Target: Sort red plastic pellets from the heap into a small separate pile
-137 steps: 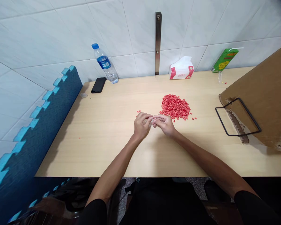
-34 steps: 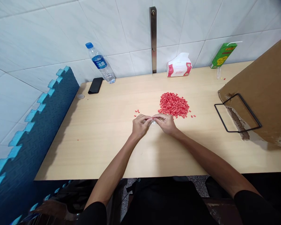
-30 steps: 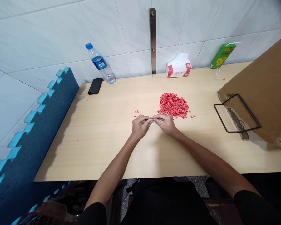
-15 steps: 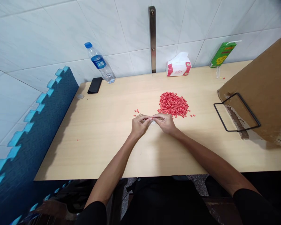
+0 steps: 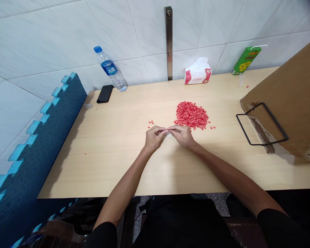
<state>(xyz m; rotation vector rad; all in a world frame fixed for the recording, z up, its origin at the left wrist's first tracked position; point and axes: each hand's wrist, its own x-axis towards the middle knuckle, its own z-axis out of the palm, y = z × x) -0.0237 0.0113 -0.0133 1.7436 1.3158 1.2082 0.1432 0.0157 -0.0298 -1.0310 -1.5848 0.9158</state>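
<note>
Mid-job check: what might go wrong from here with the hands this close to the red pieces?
The right hand is right by the near edge of the red pile, so a sideways shift could scatter it.

The left hand is close to a few loose red pieces and might brush them.

The fingertips meet over something too small to make out; it could slip.

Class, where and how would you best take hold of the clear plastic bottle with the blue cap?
Probably around the blue label midway up the round, clear plastic bottle, coming from the front: it stands with the pale tiled wall close behind.
</note>
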